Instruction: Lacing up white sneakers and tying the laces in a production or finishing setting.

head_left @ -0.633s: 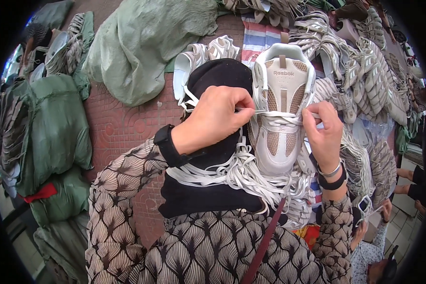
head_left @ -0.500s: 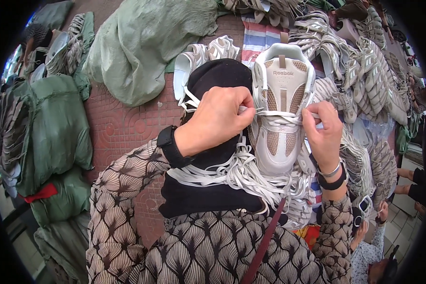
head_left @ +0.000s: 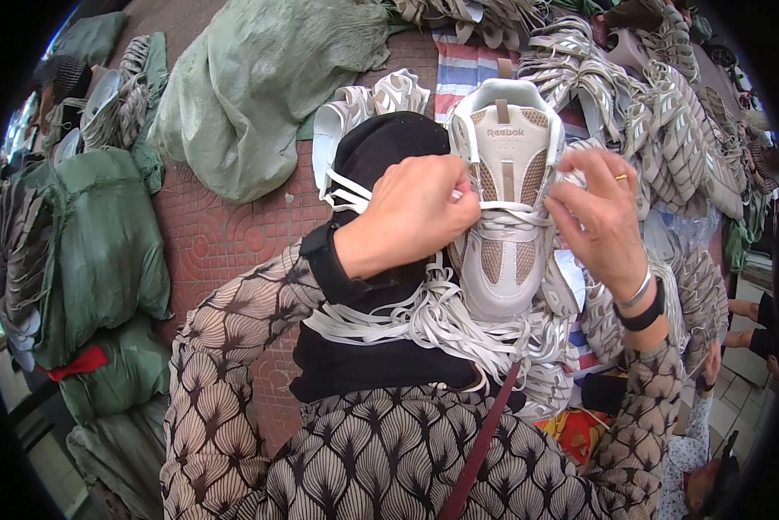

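A beige and white sneaker point(head_left: 504, 173) rests on my lap, heel end away from me, toe toward me. My left hand point(head_left: 415, 217) pinches a white lace point(head_left: 506, 208) at the shoe's left side. My right hand point(head_left: 599, 217) grips the same lace at the right side, pulling it across the tongue. A bundle of loose white laces point(head_left: 433, 321) lies over a black cloth point(head_left: 376, 156) on my knees, under my left wrist.
Piles of beige shoe uppers point(head_left: 675, 130) fill the right side. A green sack point(head_left: 259, 78) lies on the red brick paving point(head_left: 216, 234) ahead, with more green sacks point(head_left: 95, 251) at left. A striped sheet point(head_left: 467, 69) shows behind the sneaker.
Both hands stay on the lace across the sneaker. My right hand has shifted slightly up along the shoe's right side; the shoe has not moved.
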### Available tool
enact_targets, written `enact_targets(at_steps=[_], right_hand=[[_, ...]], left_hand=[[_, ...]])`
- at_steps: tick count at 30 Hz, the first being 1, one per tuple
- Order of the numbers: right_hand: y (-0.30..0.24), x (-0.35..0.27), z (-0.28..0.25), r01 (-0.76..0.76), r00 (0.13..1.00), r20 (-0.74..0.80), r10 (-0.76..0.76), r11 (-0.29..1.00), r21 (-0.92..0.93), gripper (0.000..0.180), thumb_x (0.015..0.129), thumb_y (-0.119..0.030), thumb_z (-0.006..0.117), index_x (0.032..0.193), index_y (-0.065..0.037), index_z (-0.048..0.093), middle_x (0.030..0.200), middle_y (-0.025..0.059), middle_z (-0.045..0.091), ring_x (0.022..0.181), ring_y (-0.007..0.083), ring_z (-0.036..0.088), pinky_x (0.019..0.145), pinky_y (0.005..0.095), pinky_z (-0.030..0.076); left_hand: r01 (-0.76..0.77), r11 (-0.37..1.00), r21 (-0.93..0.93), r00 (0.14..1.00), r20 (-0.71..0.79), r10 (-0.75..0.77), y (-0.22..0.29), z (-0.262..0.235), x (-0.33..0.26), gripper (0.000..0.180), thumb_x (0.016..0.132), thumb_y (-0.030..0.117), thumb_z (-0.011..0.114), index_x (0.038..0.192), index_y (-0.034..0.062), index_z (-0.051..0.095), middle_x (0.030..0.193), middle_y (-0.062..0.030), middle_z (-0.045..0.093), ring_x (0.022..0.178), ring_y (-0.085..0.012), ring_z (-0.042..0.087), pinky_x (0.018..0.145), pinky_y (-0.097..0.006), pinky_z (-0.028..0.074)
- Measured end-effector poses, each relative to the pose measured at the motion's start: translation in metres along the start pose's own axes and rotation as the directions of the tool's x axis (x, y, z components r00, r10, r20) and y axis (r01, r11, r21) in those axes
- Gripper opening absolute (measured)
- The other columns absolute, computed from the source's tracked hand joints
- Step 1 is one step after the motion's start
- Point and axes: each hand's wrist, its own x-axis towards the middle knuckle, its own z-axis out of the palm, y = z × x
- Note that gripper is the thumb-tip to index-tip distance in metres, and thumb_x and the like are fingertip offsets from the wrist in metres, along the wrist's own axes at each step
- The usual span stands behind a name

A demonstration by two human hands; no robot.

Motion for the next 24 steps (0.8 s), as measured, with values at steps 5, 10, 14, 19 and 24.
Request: enact_targets(at_steps=[5,10,14,19,24], right_hand=[[0.020,0.020,-0.013,0.261,0.953,0.161,-0.257,0.965,-0.006,0.034,0.064,-0.010,0.074,0.094,-0.012,0.060,0.112,0.0043,0.054,0.113,0.0222,0.050,0.095,0.0374,0.035],[0.041,0.042,-0.007,0.274,0.819,0.446,-0.362,0.928,0.251,0.019,0.065,-0.021,0.076,0.075,-0.008,0.065,0.082,0.0035,0.053,0.089,0.0235,0.052,0.088,0.0405,0.036],[0.037,0.035,0.013,0.125,0.860,0.454,-0.234,0.958,0.257,0.016,0.072,-0.024,0.070,0.071,-0.009,0.065,0.077,0.0030,0.055,0.091,0.0230,0.051,0.091,0.0402,0.033],[0.052,0.053,0.042,-0.140,0.952,0.303,-0.027,0.846,0.514,0.013,0.081,-0.020,0.064,0.076,-0.008,0.064,0.071,-0.0010,0.056,0.066,0.0168,0.055,0.070,0.0329,0.044],[0.077,0.126,0.036,-0.525,0.796,0.455,0.399,0.081,0.847,0.015,0.097,-0.021,0.047,0.102,-0.008,0.055,0.073,-0.0044,0.051,0.055,0.0024,0.046,0.044,0.0175,0.040]], left_hand=[[-0.433,0.698,0.571,0.766,-0.175,0.618,0.002,-0.004,0.001,0.017,0.074,0.019,0.067,0.089,0.0135,0.059,0.106,-0.0025,0.062,0.098,-0.0168,0.058,0.089,-0.037,0.040],[-0.611,0.611,0.503,0.768,0.190,0.612,-0.009,-0.027,0.023,0.013,0.075,0.023,0.065,0.083,0.0157,0.059,0.095,0.0007,0.055,0.104,-0.0175,0.050,0.098,-0.040,0.030],[-0.541,0.784,0.305,0.838,0.277,0.470,-0.013,-0.015,0.032,0.015,0.075,0.024,0.066,0.069,0.0114,0.060,0.081,-0.0024,0.055,0.090,-0.0232,0.052,0.091,-0.042,0.033],[-0.073,0.973,-0.220,0.974,0.192,0.116,-0.007,-0.006,0.065,0.013,0.080,0.018,0.067,0.077,0.0047,0.066,0.073,-0.0044,0.061,0.075,-0.0141,0.057,0.071,-0.031,0.045],[-0.300,0.945,-0.128,0.937,-0.225,0.267,-0.019,-0.026,0.138,0.016,0.081,0.020,0.066,0.083,0.0047,0.068,0.074,-0.0071,0.064,0.071,-0.0183,0.059,0.065,-0.031,0.047]])
